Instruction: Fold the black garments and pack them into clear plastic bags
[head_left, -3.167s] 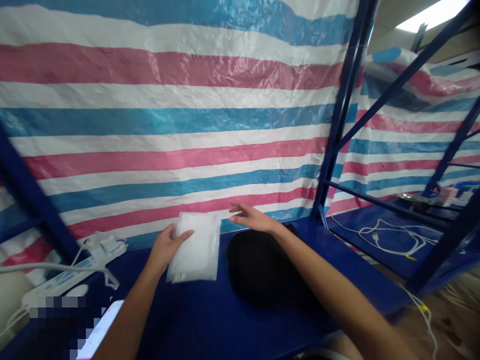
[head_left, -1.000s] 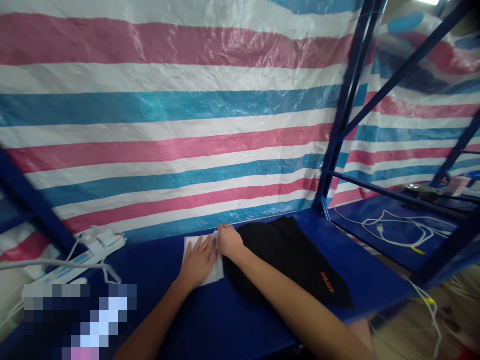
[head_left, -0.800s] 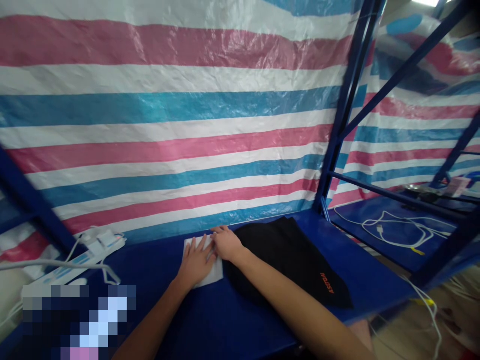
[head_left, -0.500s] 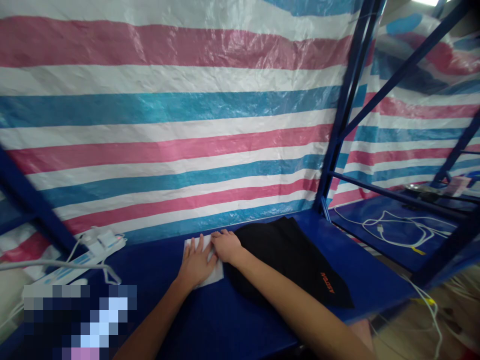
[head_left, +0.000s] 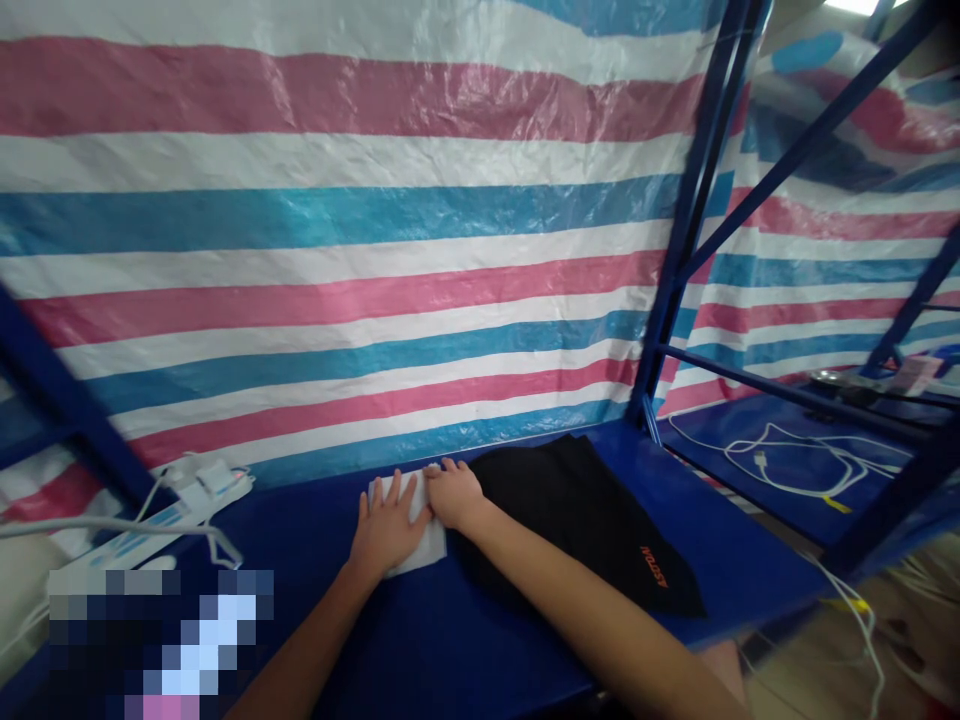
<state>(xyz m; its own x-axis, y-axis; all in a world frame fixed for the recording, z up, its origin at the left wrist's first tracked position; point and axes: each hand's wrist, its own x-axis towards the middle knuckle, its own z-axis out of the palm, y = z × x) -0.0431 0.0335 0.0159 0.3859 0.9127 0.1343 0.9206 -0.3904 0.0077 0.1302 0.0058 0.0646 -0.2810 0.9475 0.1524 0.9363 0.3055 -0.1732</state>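
Observation:
A small white sheet (head_left: 432, 546), like a tissue or thin folded cloth, lies flat on the blue surface (head_left: 435, 640). My left hand (head_left: 387, 532) rests on its left part, palm down, with the fingers spread. At the sheet's upper right corner is my right hand (head_left: 454, 494), its fingers bent and close together on the edge; the fingertips are partly hidden. Just under and beside the right forearm lies a black cloth item (head_left: 555, 500) with orange lettering, spread out with a pointed corner toward the right.
At left, a white power strip (head_left: 150, 535) with plugs and cables lies near a blue metal post (head_left: 82, 410). Behind hangs a striped plastic sheet (head_left: 375, 220). White cables (head_left: 810, 460) lie on the surface beyond the right frame (head_left: 667, 290). A blurred-out patch covers the lower left.
My left hand has slid slightly left across the white sheet, baring a bit more of it between the hands. The right hand stays at the corner, nearly unmoved.

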